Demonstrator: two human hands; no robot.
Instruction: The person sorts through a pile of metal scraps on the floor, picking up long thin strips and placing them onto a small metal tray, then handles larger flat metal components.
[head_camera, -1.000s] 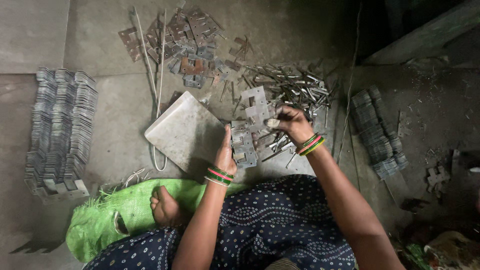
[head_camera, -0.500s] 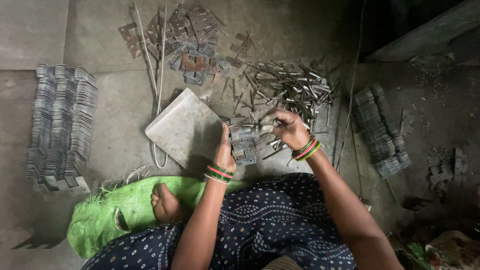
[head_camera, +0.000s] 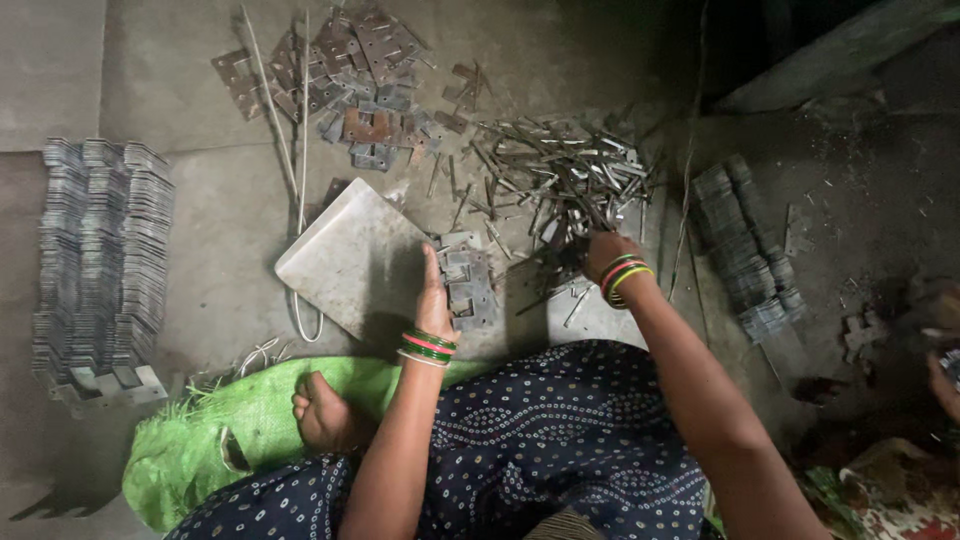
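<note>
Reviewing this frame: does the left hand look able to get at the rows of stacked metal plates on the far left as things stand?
Probably yes. The left hand rests on a small hinge stack; only the square tile and bare floor lie between it and the stacked plates, though it looks like a long stretch.

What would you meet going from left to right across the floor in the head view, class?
Rows of stacked grey metal plates → pale square tile → left hand on grey hinge plates → right hand → second dark stack of metal plates.
</note>
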